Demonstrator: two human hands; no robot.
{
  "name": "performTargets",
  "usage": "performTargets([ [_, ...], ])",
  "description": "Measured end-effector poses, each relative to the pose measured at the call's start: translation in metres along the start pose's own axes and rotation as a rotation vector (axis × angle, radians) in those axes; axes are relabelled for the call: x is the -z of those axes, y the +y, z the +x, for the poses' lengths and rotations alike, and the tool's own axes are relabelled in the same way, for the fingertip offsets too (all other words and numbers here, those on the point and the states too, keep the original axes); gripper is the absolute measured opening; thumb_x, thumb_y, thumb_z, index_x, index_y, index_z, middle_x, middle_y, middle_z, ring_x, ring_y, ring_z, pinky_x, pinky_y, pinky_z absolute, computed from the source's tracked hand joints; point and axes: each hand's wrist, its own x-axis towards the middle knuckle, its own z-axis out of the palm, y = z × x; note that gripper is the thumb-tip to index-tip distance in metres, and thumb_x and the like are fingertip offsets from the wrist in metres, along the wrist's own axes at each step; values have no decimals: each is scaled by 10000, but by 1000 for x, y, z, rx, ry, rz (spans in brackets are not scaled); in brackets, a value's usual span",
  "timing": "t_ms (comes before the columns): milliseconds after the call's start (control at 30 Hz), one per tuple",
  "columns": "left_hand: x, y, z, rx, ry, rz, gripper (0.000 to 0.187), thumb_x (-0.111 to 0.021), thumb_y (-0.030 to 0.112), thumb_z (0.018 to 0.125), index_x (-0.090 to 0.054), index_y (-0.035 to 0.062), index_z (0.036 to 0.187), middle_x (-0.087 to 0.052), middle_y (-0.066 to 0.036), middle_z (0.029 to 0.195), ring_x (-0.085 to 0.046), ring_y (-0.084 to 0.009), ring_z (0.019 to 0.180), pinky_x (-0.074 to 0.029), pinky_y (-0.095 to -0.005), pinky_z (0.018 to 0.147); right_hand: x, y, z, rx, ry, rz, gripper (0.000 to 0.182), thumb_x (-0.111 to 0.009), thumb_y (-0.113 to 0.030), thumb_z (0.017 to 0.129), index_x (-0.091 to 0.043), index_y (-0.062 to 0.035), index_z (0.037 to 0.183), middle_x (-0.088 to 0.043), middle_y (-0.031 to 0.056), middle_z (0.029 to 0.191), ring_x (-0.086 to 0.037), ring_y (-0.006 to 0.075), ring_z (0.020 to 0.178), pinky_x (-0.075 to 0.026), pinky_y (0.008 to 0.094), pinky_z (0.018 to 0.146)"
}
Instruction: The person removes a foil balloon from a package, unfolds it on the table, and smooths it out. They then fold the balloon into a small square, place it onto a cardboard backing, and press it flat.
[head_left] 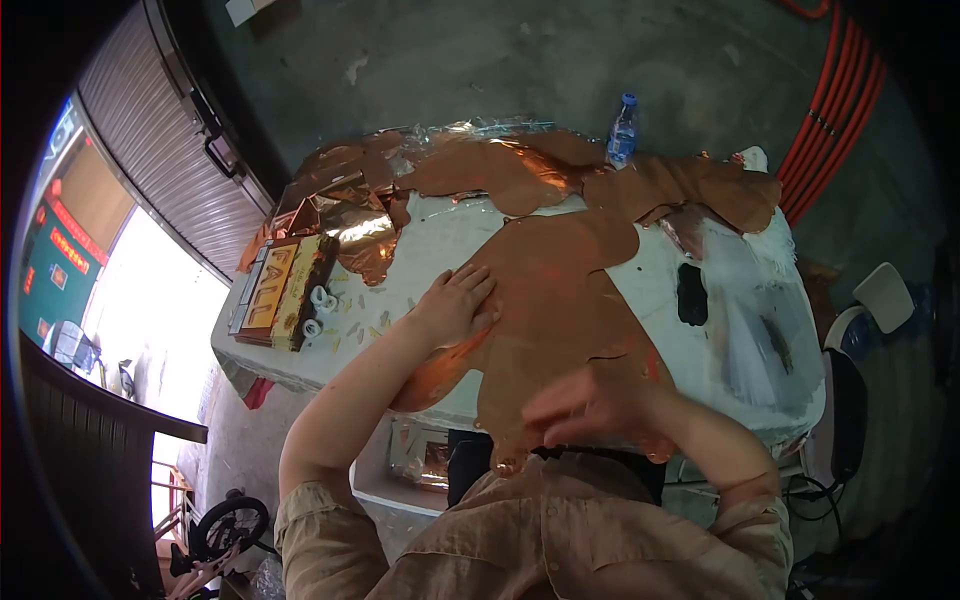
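Observation:
A flat brown foil piece with rounded lobes, like an uninflated balloon point(560, 270), stretches over the table and hangs past its front edge. My left hand point(455, 305) lies flat on its left border, fingers spread toward the middle. Copper-coloured shiny foil shows under that wrist. Low over the front part of the balloon is my right hand point(590, 405), its fingers smeared by motion and pointing left.
More brown foil pieces point(480, 170) line the table's back edge, beside a water bottle point(622, 130). On the left are a box marked FALL point(280, 290) and small white rolls point(320, 300). A black phone-like object point(691, 295) and clear plastic film point(750, 330) lie right.

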Motion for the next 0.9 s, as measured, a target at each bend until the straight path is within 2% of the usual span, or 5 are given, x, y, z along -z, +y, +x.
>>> performTargets([
  [67,3,8,0,3,-10,-3,619,-496,464,886,-454,40,1336,-404,-141,1424,-354,-278,1338,-283,-445,1083,18,-1,7,-321,167,396,275,-610,-209,888,-647,-32,1096,-620,149,1166,-615,290,1034,-484,405,900],
  [133,4,16,0,6,-23,-7,620,-493,464,888,-453,39,1337,-403,-141,1425,-352,-278,1339,-282,-447,1085,34,32,22,-222,340,-325,388,-595,-249,897,-582,-26,1214,-524,181,1307,-532,313,1179,-412,438,1003],
  [333,7,22,-17,46,4,-110,660,-525,457,883,-395,53,1389,-355,-147,1460,-294,-294,1375,-265,-486,1095,7,82,48,-357,276,-786,673,-479,-418,931,-296,7,1421,-250,179,1504,-183,288,1418,-139,449,1152],
  [500,39,13,-61,34,-194,-159,636,-548,391,899,-353,86,1423,-289,-145,1501,-214,-308,1410,-198,-503,1121,9,84,47,-353,216,-838,691,-432,-444,945,-258,9,1437,-210,175,1519,-168,286,1423,-129,454,1153],
  [900,35,6,-78,6,-99,-251,633,-580,353,875,-373,103,1418,-312,-148,1490,-212,-304,1411,-140,-507,1138,-7,82,52,-298,222,-850,697,-432,-444,939,-249,8,1438,-217,185,1514,-174,304,1418,-109,461,1151],
])
